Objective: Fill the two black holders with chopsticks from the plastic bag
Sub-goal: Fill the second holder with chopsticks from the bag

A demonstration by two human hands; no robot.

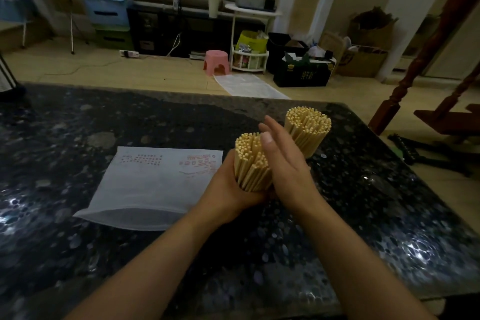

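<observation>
Cupping near chopstick bundle, both hands.

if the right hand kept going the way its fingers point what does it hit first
Probably the far bundle of chopsticks. The right hand lies flat against the near bundle, fingers aimed up and away; depth from this single view is uncertain.

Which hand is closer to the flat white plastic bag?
Left. The left hand grips the near chopstick bundle beside the bag; the right hand is beyond the bundle.
</observation>
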